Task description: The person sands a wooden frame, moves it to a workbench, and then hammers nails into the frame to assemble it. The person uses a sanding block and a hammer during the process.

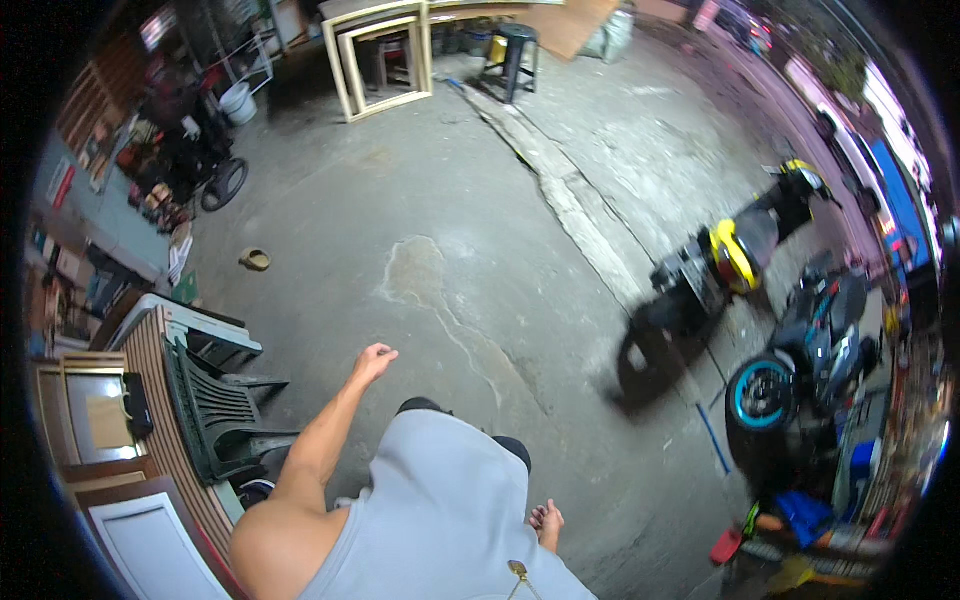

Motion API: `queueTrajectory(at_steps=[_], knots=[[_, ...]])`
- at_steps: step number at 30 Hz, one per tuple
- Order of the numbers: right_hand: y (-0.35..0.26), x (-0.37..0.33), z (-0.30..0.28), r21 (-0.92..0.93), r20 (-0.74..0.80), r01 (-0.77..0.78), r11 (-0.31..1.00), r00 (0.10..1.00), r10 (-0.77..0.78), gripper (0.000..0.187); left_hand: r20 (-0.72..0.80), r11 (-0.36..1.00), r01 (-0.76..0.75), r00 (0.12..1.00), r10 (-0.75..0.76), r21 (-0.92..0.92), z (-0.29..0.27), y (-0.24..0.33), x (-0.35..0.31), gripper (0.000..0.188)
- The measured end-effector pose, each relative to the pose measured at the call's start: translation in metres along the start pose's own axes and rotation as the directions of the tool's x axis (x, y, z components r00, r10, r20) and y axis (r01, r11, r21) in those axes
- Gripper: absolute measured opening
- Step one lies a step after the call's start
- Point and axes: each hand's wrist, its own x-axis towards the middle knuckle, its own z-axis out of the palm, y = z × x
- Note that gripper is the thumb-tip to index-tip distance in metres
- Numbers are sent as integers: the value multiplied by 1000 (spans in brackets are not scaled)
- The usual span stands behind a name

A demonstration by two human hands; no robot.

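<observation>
My left hand (373,364) hangs out in front of my body over the concrete floor (330,240), its fingers loosely bent and a little apart. It touches nothing; the nearest furniture is a dark green plastic chair (222,410) to its left. Low beside my right hip is my right hand (547,520), with its fingers half curled and slightly apart. Nothing shows in either hand. A light grey top (450,500) covers my body, and a small gold-coloured pendant (517,568) hangs over it. Both my shoes are partly hidden below the top.
To the right stand a black-and-yellow motorcycle (735,255) and a scooter with a turquoise wheel rim (762,392). Wooden frames (350,75) and a black stool (513,55) are at the far side. Framed panels (160,545) lean at lower left. A slipper (254,259) lies left.
</observation>
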Motion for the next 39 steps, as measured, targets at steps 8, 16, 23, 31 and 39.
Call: queueTrajectory(at_steps=[8,16,23,31,39], knots=[[-235,47,172,-224,215,126,967,974,-77,26,59,900,296,954,-293,-321,-19,4,79,37],[-464,100,501,-266,457,454,850,836,-303,20,95,582,704,666,-740,-408,-58,33,169,29],[-651,-12,832,-262,731,733,627,575,-366,37,17,669,540,784,-620,-510,-70,49,372,32],[-708,58,938,-547,461,422,723,873,-161,30,124,658,506,835,-537,-557,-209,207,725,17],[-782,65,1076,-705,214,135,697,976,28,38,-154,801,176,936,-316,-572,-402,418,1001,41]])
